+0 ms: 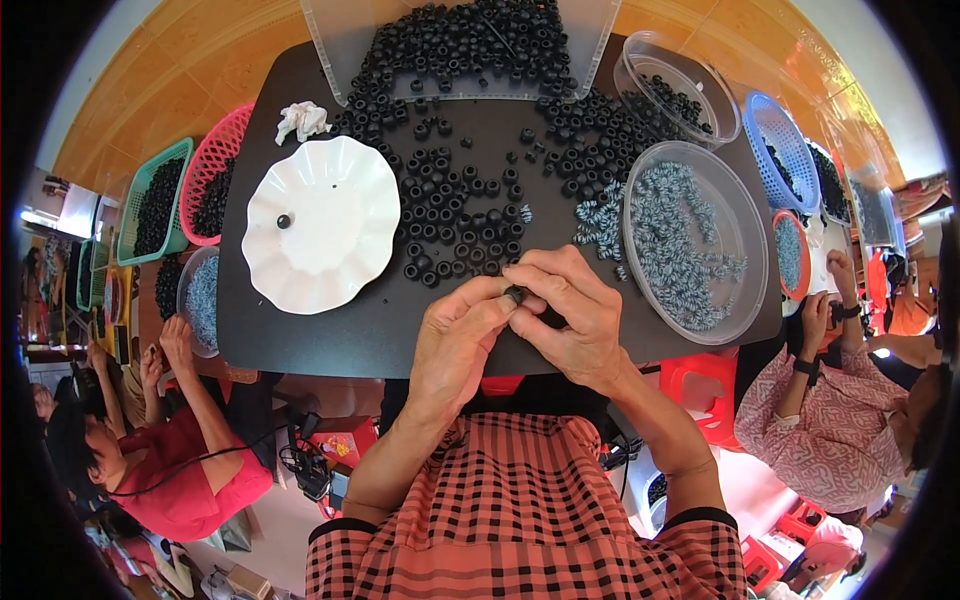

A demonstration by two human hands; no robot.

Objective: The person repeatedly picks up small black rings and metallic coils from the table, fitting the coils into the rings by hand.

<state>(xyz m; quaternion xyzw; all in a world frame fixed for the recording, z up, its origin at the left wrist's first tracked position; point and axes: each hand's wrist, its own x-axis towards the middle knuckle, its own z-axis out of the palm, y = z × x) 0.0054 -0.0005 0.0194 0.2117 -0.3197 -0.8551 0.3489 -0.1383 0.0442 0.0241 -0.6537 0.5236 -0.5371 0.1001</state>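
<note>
At the near edge of the dark table my two hands meet. A small black ring-shaped piece is pinched between their fingertips. My left hand has its thumb and fingers closed on it. My right hand closes in from the other side, thumb and forefinger at the same piece. Just beyond lie many loose black pieces, round with a hole. A single small blue-and-white coil sits among them. More coils fill a clear round tub on the right, with a loose heap beside it.
A white scalloped plate at left bears a single black piece. Crumpled tissue lies behind it. A clear bin of black pieces stands at the back, a clear round container back right. People sit working on both sides, near coloured baskets.
</note>
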